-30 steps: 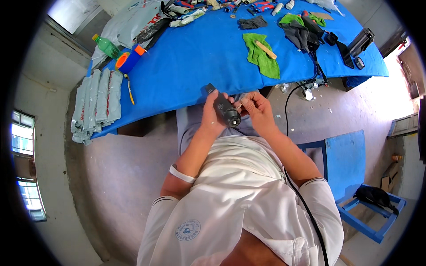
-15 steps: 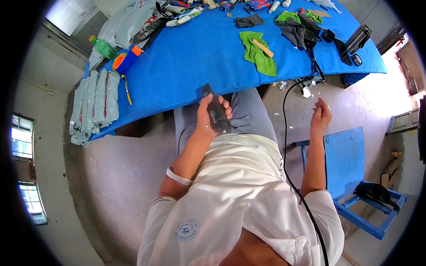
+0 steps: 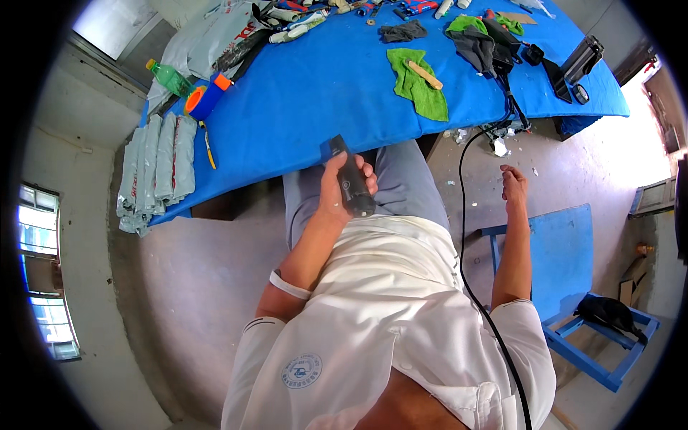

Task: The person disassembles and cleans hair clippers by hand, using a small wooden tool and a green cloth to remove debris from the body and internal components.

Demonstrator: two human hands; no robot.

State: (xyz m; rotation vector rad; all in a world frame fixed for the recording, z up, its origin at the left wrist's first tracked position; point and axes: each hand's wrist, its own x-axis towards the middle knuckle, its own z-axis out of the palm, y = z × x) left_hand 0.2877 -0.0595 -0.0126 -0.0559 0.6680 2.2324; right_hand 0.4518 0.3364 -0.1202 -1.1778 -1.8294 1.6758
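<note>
My left hand (image 3: 335, 189) is wrapped around a black, elongated handheld device (image 3: 353, 185), its thumb along the top and the fingers curling over the far side. The device is tilted over my lap, just off the table's front edge, with a small round mark on its face. Its exact kind I cannot make out. Out to the right, my right hand (image 3: 514, 188) is away from the table above the floor, fingers loosely curled in, and nothing shows in it. Nearest to that hand is the blue chair (image 3: 562, 244).
The blue-covered table (image 3: 287, 107) bears grey plastic packages (image 3: 165, 158), a green bottle (image 3: 170, 77), an orange-and-blue tape roll (image 3: 204, 100), a yellow-handled brush (image 3: 208, 148) and a green cloth (image 3: 416, 89) with a wooden stick (image 3: 426, 74). A black cable (image 3: 464, 236) runs past my right side.
My right hand has dropped slightly and turned, its fingers curling in more. My left hand keeps its grip on the black handheld device in nearly the same place. The view has shifted slightly.
</note>
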